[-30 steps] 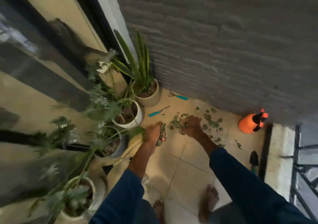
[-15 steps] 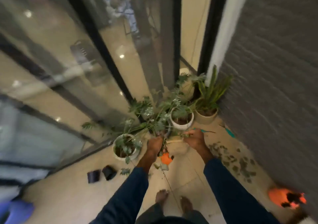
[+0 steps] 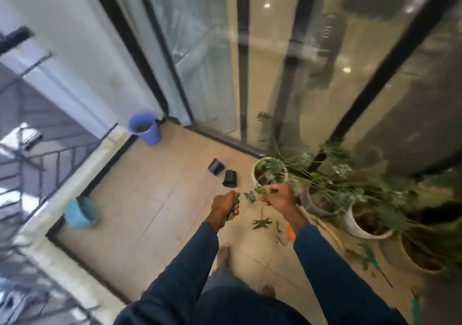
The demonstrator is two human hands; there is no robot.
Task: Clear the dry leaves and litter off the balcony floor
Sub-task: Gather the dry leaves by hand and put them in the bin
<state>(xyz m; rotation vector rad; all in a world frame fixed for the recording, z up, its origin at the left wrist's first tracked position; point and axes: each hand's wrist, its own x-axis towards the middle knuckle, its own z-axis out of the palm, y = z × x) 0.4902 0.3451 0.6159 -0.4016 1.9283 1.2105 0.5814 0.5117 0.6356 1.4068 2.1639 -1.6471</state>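
My left hand [image 3: 223, 206] grips a bunch of dry green leaves [image 3: 234, 208] above the tiled balcony floor [image 3: 155, 199]. My right hand [image 3: 278, 197] holds another clump of leaves [image 3: 260, 189] at the same height. Loose leaves [image 3: 261, 222] show below and between my hands; whether they lie on the tiles or are falling I cannot tell. A purple bucket [image 3: 145, 128] stands in the far corner by the glass door, with something dark inside it.
A row of white potted plants [image 3: 270, 173] lines the glass wall on the right. Two small black pots [image 3: 222, 172] lie tipped on the tiles. A blue-green container [image 3: 78, 212] sits by the railing kerb at left. An orange object [image 3: 290, 232] shows under my right wrist.
I have turned left, away from the grey wall and the leaf pile, toward the far corner with the purple bucket. Both hands came up from the floor with leaves in them.
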